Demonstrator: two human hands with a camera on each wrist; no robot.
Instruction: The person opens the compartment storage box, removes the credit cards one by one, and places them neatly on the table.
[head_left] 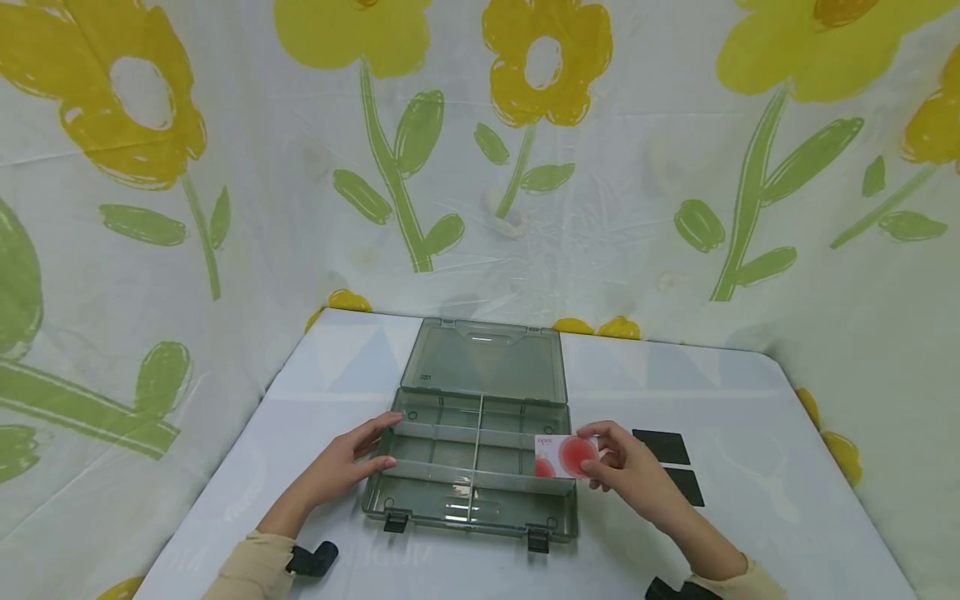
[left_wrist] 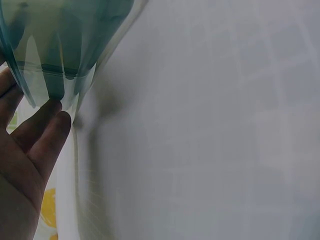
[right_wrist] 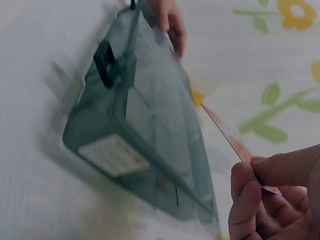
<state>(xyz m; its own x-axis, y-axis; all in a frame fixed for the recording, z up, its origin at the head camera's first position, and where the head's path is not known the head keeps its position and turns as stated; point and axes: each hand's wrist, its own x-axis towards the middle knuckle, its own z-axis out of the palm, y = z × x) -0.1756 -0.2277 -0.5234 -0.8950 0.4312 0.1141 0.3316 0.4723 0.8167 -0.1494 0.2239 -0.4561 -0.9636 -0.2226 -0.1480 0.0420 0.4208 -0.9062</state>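
A grey-green see-through plastic compartment box (head_left: 450, 479) lies on the table with its lid (head_left: 487, 358) folded back. My left hand (head_left: 341, 467) rests against the box's left side, thumb and forefinger at the rim. In the left wrist view, its fingers (left_wrist: 47, 132) touch the outer wall. My right hand (head_left: 626, 467) pinches a small card (head_left: 551, 450), white and pink with red round shapes, between thumb and fingers. The card is over the right-hand compartments. It appears nearly edge-on in the right wrist view, above the fingertips (right_wrist: 245, 175).
Two flat black rectangles (head_left: 660, 446) lie on the table to the right, one partly behind my right hand. Two dark latches (head_left: 538, 539) hang at the box's front edge. A flower-print sheet (head_left: 615, 208) hangs behind the white table (head_left: 750, 467).
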